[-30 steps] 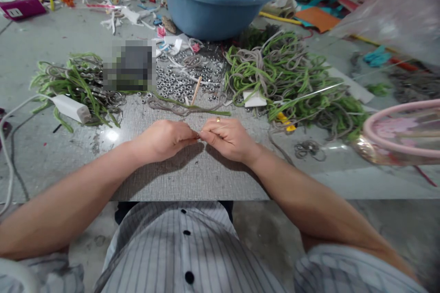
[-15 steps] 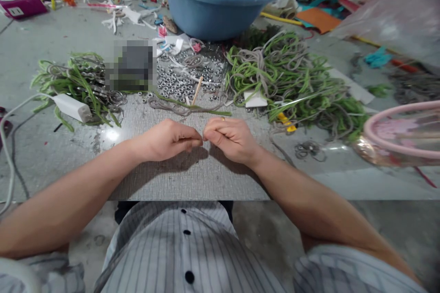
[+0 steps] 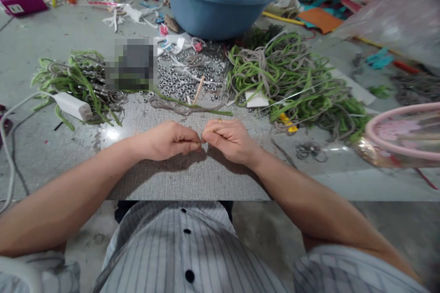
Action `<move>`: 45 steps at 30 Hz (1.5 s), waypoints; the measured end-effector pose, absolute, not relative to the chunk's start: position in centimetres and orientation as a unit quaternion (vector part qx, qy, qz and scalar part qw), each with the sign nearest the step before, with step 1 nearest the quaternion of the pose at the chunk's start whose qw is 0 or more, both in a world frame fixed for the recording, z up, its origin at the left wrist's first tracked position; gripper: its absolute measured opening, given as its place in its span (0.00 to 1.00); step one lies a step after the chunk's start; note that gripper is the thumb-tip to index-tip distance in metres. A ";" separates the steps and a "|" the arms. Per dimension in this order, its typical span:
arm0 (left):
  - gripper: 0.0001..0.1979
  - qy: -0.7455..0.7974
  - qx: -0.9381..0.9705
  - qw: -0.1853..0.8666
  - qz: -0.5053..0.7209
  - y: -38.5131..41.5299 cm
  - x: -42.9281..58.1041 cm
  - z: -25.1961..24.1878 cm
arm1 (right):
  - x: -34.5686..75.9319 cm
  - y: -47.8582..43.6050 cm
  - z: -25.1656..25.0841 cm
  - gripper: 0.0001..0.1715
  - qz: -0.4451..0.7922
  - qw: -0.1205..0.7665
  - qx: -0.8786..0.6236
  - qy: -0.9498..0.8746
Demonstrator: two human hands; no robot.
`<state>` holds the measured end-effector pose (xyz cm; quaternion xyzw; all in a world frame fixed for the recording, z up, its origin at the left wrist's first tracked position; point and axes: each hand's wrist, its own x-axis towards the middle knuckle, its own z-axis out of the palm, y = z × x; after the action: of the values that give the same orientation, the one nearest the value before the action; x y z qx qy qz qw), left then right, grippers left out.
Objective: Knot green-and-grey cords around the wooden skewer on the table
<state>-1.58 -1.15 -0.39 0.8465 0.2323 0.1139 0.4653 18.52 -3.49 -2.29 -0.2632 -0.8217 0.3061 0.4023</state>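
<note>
My left hand (image 3: 172, 139) and my right hand (image 3: 227, 141) meet fingertip to fingertip over the near part of the table (image 3: 165, 183). Both are closed in a pinch. Whatever lies between the fingers is too small or too hidden to name. Just beyond them a green and grey cord (image 3: 192, 109) stretches across the tabletop. A thin wooden stick (image 3: 198, 89) leans at the edge of a spread of small shiny metal rings (image 3: 175, 81).
Tangled green and grey cords (image 3: 285, 73) heap up at right, with a smaller bundle (image 3: 77, 73) at left beside a white plug-like block (image 3: 73, 106). A large blue basin (image 3: 223, 13) stands behind. A pink-rimmed clear bag (image 3: 405, 132) sits at far right.
Both hands stay pinched together in nearly the same place, with the left fingertips shifted very slightly left. The other things on the table lie as before.
</note>
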 end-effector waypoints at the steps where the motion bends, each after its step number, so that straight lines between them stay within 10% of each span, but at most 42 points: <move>1: 0.12 0.231 0.839 0.479 0.110 -1.1 -1.6 -0.4 | 18.5 -3.5 -2.2 0.25 0.321 0.399 -0.264 -0.817; 21: 0.16 0.193 0.604 0.748 0.196 -1.7 -2.4 -0.2 | 19.2 -2.3 -2.3 0.18 0.551 0.555 -0.312 -0.539; 45: 0.28 0.303 0.829 0.397 0.252 -1.5 -1.6 -1.9 | 19.4 -3.4 -3.0 0.15 0.103 0.374 -0.346 -0.854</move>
<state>-1.56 -1.50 -1.90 0.8292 0.3031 0.2516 0.3965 19.45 -3.35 -3.01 -0.3461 -0.8541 0.1027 0.3745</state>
